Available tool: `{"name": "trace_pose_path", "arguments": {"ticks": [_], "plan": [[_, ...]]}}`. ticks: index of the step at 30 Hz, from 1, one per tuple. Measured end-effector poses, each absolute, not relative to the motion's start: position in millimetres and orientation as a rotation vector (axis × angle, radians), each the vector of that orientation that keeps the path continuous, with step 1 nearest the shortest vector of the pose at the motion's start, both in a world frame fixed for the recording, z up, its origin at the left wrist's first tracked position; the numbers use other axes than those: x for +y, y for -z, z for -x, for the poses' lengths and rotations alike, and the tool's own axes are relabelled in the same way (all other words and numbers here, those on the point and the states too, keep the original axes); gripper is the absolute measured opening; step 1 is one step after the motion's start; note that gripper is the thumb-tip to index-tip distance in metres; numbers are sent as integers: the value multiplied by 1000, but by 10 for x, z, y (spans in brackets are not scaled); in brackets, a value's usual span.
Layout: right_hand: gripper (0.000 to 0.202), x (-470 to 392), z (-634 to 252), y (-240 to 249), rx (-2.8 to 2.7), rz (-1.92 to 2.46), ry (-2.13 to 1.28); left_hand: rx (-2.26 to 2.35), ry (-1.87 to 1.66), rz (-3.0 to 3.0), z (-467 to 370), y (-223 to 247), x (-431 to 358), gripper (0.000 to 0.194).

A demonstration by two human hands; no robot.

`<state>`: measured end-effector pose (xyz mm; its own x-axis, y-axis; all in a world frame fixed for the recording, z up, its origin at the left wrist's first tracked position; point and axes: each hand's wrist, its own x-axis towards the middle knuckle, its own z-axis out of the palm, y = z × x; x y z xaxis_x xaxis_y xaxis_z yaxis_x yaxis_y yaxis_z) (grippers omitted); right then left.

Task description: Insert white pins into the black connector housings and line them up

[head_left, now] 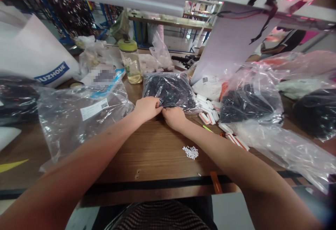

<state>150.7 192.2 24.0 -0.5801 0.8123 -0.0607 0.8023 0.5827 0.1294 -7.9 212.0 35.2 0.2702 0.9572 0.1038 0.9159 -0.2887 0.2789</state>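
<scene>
A clear plastic bag (170,86) packed with small dark pieces lies flat at the middle of the wooden table (147,153). Its near edge is pinched between the closed fingers of my left hand (147,107) and my right hand (174,117). The two hands are side by side, thumbs almost touching. Whatever my fingertips press together at the edge is mostly hidden by them. Nearer to me, below my right hand, lies a small heap of tiny white pieces (191,152).
Left stands a labelled empty-looking plastic bag (86,118); behind it is a green-lidded bottle (130,60). At right are white-and-orange strips (208,113), a bag of dark pieces (248,100) and crumpled plastic (283,146). A person (287,43) is at the far right.
</scene>
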Motion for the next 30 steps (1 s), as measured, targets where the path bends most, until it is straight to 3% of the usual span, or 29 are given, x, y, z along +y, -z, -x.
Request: {"name": "trace_pose_path", "arguments": {"ticks": [11,16,23,25,28,30], "plan": [[24,1870,-1478,-240,2752,-1235,-81,2069,-534,-2400,177,-731,2570,33],[25,1866,-1459,-229,2744,-1259,-61,2138,-852,-2306,281,-956,2871,31],[28,1729,-1432,-420,2705,-1450,-14,1881,-902,-2310,223,-991,2568,21],[36,1674,-1606,-561,2741,-1522,-14,1745,-969,-2416,173,-920,2359,29],[58,1730,-2068,-708,2719,-1778,-48,1642,-1056,-2569,84,-721,2060,16],[66,1888,-2408,-699,2579,-2026,-121,1514,-888,-2710,5,-546,1921,20]]}}
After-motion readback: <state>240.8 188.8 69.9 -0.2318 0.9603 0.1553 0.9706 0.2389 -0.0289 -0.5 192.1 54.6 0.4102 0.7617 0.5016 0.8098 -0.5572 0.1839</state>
